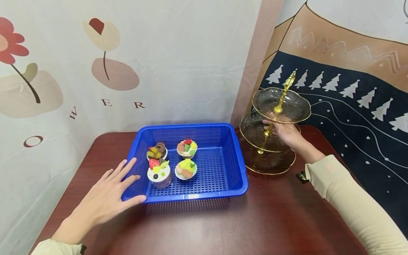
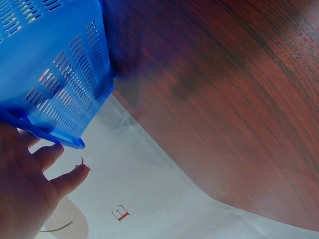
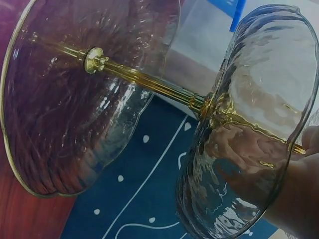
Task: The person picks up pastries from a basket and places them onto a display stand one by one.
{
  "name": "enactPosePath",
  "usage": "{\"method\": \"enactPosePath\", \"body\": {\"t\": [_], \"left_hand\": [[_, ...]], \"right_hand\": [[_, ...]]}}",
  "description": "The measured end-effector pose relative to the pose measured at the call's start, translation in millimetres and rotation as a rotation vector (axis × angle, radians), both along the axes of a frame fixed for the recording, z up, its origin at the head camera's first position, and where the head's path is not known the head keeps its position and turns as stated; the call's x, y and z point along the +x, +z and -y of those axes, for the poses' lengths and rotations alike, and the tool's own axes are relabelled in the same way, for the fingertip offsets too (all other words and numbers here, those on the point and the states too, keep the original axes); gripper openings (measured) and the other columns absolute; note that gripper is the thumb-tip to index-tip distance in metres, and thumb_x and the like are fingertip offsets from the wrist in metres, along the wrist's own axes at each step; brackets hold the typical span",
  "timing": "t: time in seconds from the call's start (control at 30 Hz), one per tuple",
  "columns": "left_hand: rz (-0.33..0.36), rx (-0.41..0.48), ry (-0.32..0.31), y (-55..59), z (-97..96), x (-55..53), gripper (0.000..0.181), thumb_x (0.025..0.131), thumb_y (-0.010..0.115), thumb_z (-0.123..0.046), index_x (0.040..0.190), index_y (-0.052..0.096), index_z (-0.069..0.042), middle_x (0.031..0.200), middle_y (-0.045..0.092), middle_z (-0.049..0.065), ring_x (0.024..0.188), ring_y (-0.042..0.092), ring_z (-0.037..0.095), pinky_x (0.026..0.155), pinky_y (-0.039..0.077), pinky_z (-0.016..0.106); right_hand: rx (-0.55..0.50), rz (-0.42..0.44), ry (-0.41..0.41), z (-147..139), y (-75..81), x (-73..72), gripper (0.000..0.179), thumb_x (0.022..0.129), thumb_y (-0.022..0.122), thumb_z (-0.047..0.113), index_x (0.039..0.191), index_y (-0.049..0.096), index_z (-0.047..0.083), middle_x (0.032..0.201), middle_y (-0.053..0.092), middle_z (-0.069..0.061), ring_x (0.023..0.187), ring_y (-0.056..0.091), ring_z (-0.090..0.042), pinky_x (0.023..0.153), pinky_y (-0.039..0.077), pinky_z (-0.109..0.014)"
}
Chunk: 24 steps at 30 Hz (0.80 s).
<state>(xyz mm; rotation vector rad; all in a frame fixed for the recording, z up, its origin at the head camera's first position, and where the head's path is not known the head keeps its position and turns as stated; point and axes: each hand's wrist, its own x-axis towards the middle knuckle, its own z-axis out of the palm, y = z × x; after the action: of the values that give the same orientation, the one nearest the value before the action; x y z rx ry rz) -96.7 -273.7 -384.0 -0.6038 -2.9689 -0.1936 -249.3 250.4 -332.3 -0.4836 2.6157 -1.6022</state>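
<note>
In the head view my left hand point(image 1: 106, 191) lies with fingers spread and nearly straight over the left rim of a blue plastic basket point(image 1: 237, 166); the thumb reaches its front corner. The left wrist view has the fingers point(image 2: 47, 157) at the basket's rim. My right hand point(image 1: 285, 134) reaches between the upper two plates of a three-tier glass cake stand point(image 1: 282, 164) and grips its gold post point(image 3: 149, 85). Its fingertips are partly hidden by the top plate point(image 1: 299, 106). Inside the basket, toward its left, sit several small decorated cakes, including a strawberry-topped one point(image 1: 160, 179) and a chocolate-and-fruit one point(image 1: 160, 150).
A dark red wooden table point(image 1: 204, 226) carries the basket and the stand, which stands just right of the basket. Behind are a pale printed cloth point(image 1: 191, 63) and, at right, a dark cloth with white trees point(image 1: 347, 78). The stand's gold finial point(image 1: 290, 79) rises above its top plate.
</note>
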Motion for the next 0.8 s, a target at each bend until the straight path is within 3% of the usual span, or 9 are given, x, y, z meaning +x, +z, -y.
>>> {"method": "enactPosePath", "body": {"t": [0.13,0.2,0.63,0.8], "left_hand": [[0.003,0.003,0.001,-0.1,0.6,0.6,0.073,0.086,0.059,-0.069,0.127,0.068,-0.009,0.162,0.026,0.012,0.149,0.019,0.039,0.108,0.026,0.065],[0.003,0.005,0.001,-0.5,1.1,0.7,0.073,0.086,0.059,-0.069,0.127,0.068,-0.009,0.162,0.026,0.012,0.149,0.019,0.039,0.108,0.027,0.065],[0.011,0.014,0.002,-1.0,2.1,-0.6,0.073,0.087,0.058,-0.069,0.126,0.068,-0.009,0.162,0.026,0.012,0.150,0.017,0.038,0.109,0.027,0.065],[0.020,0.015,0.007,-1.2,2.2,-1.6,0.074,0.087,0.058,-0.070,0.127,0.067,-0.008,0.162,0.026,0.012,0.150,0.016,0.038,0.109,0.026,0.066]], "right_hand": [[0.059,0.015,-0.013,7.7,1.0,-0.9,0.055,0.112,0.021,0.029,0.150,0.031,-0.009,0.144,0.044,-0.033,0.125,0.055,-0.039,0.107,0.037,-0.056],[0.084,0.023,-0.018,11.3,1.6,-1.1,0.056,0.112,0.020,0.031,0.150,0.032,-0.008,0.145,0.044,-0.031,0.127,0.050,-0.046,0.107,0.038,-0.056],[0.082,0.061,-0.020,17.1,4.3,2.5,0.057,0.111,0.024,0.031,0.151,0.027,-0.010,0.143,0.044,-0.035,0.128,0.048,-0.048,0.108,0.037,-0.055],[0.282,0.041,-0.046,6.3,10.5,9.5,0.057,0.110,0.029,0.033,0.152,0.029,-0.006,0.152,0.034,-0.031,0.139,0.037,-0.045,0.113,0.030,-0.056]]}}
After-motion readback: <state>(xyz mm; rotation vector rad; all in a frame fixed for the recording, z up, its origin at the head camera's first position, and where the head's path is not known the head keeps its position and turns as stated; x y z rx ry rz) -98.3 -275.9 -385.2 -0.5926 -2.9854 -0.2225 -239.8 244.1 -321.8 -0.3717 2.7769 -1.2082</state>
